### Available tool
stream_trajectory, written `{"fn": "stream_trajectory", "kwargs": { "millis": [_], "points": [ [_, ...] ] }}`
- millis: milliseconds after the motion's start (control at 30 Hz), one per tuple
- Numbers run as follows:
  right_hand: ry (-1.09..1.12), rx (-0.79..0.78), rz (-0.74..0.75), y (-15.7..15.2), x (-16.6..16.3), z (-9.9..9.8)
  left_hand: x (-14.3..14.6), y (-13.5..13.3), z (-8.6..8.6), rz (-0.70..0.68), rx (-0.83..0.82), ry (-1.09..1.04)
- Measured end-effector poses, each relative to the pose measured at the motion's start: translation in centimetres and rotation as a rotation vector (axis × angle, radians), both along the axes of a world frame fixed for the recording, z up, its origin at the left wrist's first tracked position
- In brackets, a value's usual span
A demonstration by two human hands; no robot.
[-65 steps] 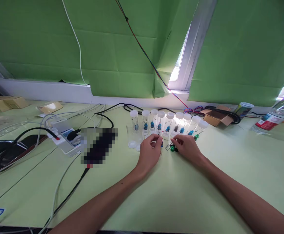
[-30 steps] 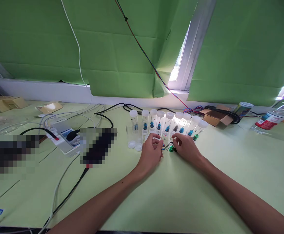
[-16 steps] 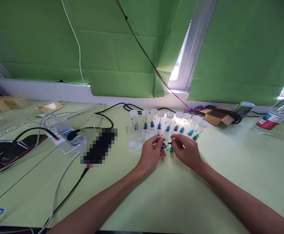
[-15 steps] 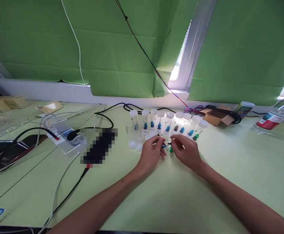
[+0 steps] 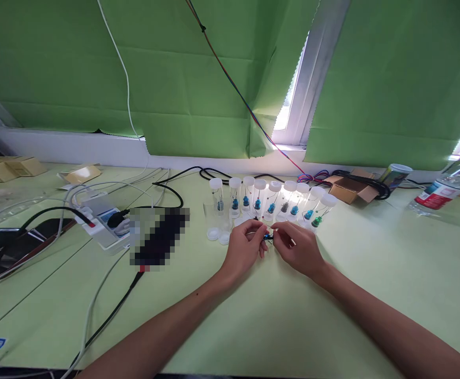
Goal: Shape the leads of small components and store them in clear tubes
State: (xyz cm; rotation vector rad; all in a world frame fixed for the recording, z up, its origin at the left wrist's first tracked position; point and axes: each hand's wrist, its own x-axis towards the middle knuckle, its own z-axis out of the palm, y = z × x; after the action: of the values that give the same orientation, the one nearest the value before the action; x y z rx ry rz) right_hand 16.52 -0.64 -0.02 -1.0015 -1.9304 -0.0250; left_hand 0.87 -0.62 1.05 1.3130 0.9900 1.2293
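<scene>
My left hand (image 5: 245, 245) is closed, with its thumb and fingertips pinching a small blue part (image 5: 267, 237). Facing it, my right hand (image 5: 299, 247) is also closed, its fingertips meeting the blue part's right end at a small dark piece. The exact kind of both pieces is too small to make out. Just beyond my hands stands a row of clear tubes (image 5: 235, 197) with white caps, holding small blue or green pieces with thin wires. To the left of my left hand are clear tubes with white bottoms (image 5: 213, 223), upright and close together.
A white power strip (image 5: 106, 226) and tangled cables lie on the left, beside a blurred-out dark object (image 5: 161, 237). At the back right are an open cardboard box (image 5: 346, 189), a black cable coil, a can (image 5: 396, 176) and a plastic bottle (image 5: 445, 192).
My right hand has moved left, bringing its dark piece against the blue part in my left hand. A green piece seen between the hands before is now hidden. My left hand has barely moved.
</scene>
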Motion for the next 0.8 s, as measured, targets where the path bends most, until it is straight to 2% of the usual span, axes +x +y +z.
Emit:
{"fn": "stream_trajectory", "kwargs": {
  "millis": [300,800],
  "points": [
    [0.043,-0.004,-0.062,0.16,-0.07,-0.15,0.20,-0.19,-0.09,-0.032,0.045,-0.013],
    [0.104,-0.093,-0.119,0.38,0.06,-0.20,0.14,-0.87,0.24,-0.027,0.213,0.215]
  ]
}}
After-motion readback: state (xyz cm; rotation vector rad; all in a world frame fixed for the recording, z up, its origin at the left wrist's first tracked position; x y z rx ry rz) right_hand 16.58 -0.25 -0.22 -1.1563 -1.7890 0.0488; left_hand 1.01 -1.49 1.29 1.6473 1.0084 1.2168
